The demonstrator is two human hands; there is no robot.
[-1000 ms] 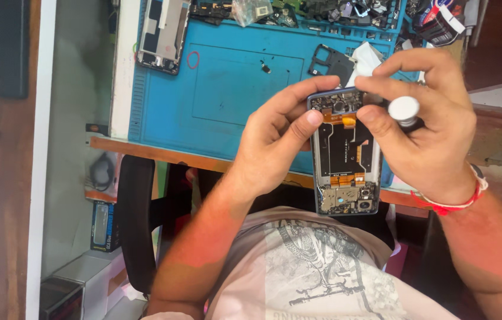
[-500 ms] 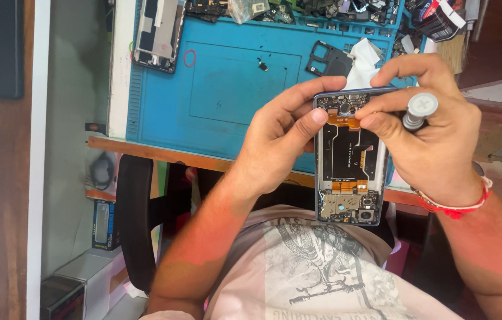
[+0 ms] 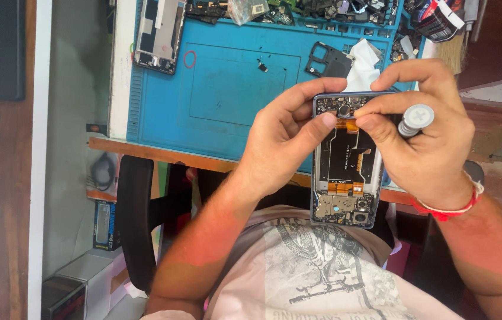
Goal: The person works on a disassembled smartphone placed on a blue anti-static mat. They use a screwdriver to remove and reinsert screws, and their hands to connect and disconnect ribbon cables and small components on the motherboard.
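- An opened phone (image 3: pixel 345 172), its back cover off, sits right of the frame's centre, held upright in the air above the person's lap, with its inner boards, black shield and orange flex strips facing the camera.
- The left hand (image 3: pixel 280 142) grips the phone's left edge near the top; its fingers curl closely around the frame and the thumb (image 3: pixel 316 125) presses flat across the upper board.
- The right hand (image 3: pixel 422 142) covers the phone's upper right corner, its fingers bent tight, with thumb and forefinger pinched together just over the top board.
- A screwdriver (image 3: pixel 415 118) with a round grey cap is tucked in the right hand, the cap poking out between the fingers; its tip is hidden, so whether it touches the phone cannot be told.
- A red wristband (image 3: pixel 446 208) circles the right wrist.
- Behind the hands a blue work mat (image 3: pixel 227 77) lies on the table, filling the upper middle of the frame.
- On the mat, a second stripped phone body (image 3: pixel 157 32) lies at upper left, a black camera frame piece (image 3: pixel 328 59) and a white cloth (image 3: pixel 364 62) just above the hands.
- Loose parts (image 3: pixel 345 9) crowd the mat's top edge.
- A black chair arm (image 3: pixel 135 219) stands at lower left, well apart from the hands.
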